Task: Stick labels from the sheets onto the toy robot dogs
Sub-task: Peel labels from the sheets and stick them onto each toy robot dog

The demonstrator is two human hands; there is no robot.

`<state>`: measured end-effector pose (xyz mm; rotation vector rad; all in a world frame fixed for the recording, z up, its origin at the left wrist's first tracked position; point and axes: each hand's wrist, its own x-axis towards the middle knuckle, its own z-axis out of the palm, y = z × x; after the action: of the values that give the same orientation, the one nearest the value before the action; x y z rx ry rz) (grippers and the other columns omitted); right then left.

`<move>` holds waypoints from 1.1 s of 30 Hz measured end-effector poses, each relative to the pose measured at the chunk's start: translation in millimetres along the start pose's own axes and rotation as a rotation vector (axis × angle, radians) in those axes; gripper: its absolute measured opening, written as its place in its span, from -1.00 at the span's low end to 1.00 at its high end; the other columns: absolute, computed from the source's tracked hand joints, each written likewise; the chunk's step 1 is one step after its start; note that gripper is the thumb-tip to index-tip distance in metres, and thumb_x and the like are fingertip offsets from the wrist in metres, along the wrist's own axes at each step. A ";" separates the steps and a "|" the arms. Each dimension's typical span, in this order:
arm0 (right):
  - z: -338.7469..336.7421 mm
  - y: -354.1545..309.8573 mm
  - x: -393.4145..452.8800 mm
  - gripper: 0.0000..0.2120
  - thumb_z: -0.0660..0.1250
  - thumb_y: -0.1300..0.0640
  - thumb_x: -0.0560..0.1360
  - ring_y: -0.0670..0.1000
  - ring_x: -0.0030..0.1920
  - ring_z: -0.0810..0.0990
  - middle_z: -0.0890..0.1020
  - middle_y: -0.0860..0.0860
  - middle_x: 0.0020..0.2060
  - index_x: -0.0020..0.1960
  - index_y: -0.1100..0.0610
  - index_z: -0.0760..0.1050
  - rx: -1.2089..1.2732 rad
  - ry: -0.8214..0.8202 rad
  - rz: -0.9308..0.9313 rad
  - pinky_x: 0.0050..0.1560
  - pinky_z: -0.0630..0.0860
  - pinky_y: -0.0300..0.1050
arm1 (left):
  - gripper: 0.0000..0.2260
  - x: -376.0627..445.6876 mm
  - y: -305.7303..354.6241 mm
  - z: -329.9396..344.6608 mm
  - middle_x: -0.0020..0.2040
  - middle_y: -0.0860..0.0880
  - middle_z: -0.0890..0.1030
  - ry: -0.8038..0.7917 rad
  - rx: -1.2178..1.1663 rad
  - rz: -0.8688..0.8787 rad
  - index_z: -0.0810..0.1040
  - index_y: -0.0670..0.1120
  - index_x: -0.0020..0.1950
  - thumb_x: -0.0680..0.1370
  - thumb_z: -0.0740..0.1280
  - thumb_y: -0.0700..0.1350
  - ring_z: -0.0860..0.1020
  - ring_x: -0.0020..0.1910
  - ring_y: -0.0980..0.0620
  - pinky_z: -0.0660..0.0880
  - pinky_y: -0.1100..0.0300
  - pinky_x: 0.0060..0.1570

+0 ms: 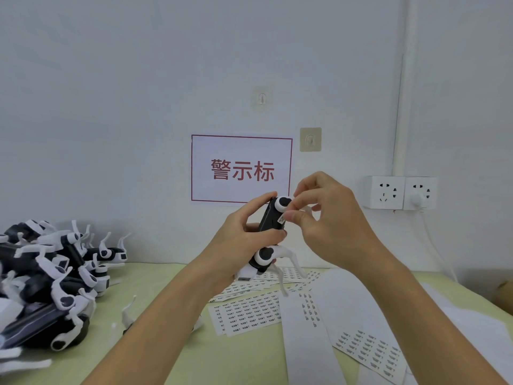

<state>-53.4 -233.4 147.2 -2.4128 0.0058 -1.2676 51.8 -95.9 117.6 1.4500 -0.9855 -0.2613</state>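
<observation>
My left hand [244, 234] grips a black-and-white toy robot dog [270, 220], held up in front of the wall, its white legs hanging down. My right hand [330, 218] pinches a small white label [282, 218] with thumb and forefinger and presses it against the dog's black body. Label sheets [249, 309] lie on the green table below my hands, with long backing strips [305, 329] and another printed sheet [369, 348] to the right.
A pile of several toy robot dogs [52, 273] fills the table's left side. On the wall hang a red-framed sign [241, 168], two hooks and a double socket [399, 191] with a plugged-in cable. A cardboard box corner [503, 295] shows at the right.
</observation>
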 end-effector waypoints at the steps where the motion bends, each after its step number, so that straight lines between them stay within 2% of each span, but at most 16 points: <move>1: 0.1 0.1 0.0 -0.93 0.48 0.19 0.47 -0.28 -0.04 0.47 0.47 -0.18 -0.10 -0.16 0.05 0.69 -0.003 0.003 -0.002 -0.10 0.33 -0.54 | -0.45 -0.2 0.6 0.2 -0.03 -0.08 0.73 0.001 0.000 -0.002 0.48 0.36 0.31 0.51 0.46 -0.21 0.68 -0.08 -0.14 0.62 -0.17 0.07; 7: -0.3 0.2 -0.2 -0.93 0.49 0.20 0.46 -0.29 -0.05 0.46 0.49 -0.14 -0.09 -0.17 0.05 0.70 -0.001 0.022 -0.014 -0.09 0.30 -0.55 | -0.46 -1.1 3.9 1.2 -0.03 -0.07 0.73 0.018 0.011 0.014 0.48 0.37 0.30 0.49 0.48 -0.16 0.68 -0.01 -0.20 0.61 -0.18 0.09; 11: -0.6 -0.1 -0.1 -0.92 0.50 0.17 0.45 -0.26 -0.03 0.47 0.49 -0.13 -0.09 -0.16 0.00 0.70 0.000 0.028 -0.020 -0.10 0.33 -0.50 | -0.44 -1.6 5.5 2.0 -0.04 -0.05 0.73 0.026 0.034 0.038 0.47 0.39 0.29 0.37 0.47 -0.03 0.69 -0.02 -0.15 0.61 -0.13 0.13; 20: -0.6 -0.5 -0.3 -0.86 0.51 0.17 0.45 -0.26 -0.03 0.47 0.50 -0.14 -0.10 -0.20 -0.06 0.67 0.019 0.040 -0.022 -0.11 0.33 -0.52 | -0.52 -2.6 8.1 2.1 -0.05 -0.06 0.73 0.037 0.040 0.068 0.47 0.36 0.31 0.52 0.45 -0.11 0.69 -0.04 -0.17 0.61 -0.13 0.11; 26: -0.2 -0.9 -0.4 -0.90 0.51 0.19 0.44 -0.23 -0.06 0.49 0.50 -0.11 -0.10 -0.18 0.00 0.69 0.047 0.044 -0.011 -0.11 0.34 -0.51 | -0.48 -4.1 10.6 2.4 -0.05 -0.07 0.73 0.047 0.026 0.077 0.49 0.37 0.29 0.39 0.45 -0.03 0.69 -0.05 -0.18 0.62 -0.11 0.11; 30: 0.0 -1.5 -0.4 -0.89 0.51 0.19 0.45 -0.22 -0.05 0.49 0.50 -0.12 -0.09 -0.19 -0.01 0.69 0.055 0.046 -0.014 -0.12 0.35 -0.50 | -0.54 -3.6 9.9 2.6 -0.06 -0.06 0.73 0.049 0.043 0.096 0.47 0.33 0.33 0.54 0.44 -0.10 0.70 -0.06 -0.13 0.62 -0.07 0.10; 33: 0.4 -1.4 -0.6 -0.89 0.50 0.19 0.45 -0.21 -0.03 0.49 0.50 -0.12 -0.09 -0.19 0.00 0.70 0.069 0.050 -0.020 -0.11 0.36 -0.50 | -0.57 -3.7 10.8 3.3 -0.07 -0.07 0.73 0.055 0.038 0.105 0.47 0.30 0.34 0.57 0.41 -0.10 0.70 -0.08 -0.11 0.61 -0.03 0.07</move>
<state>-53.7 -231.9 147.0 -2.3278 -0.0469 -1.3154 43.0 -93.8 125.2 1.4271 -1.0231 -0.1263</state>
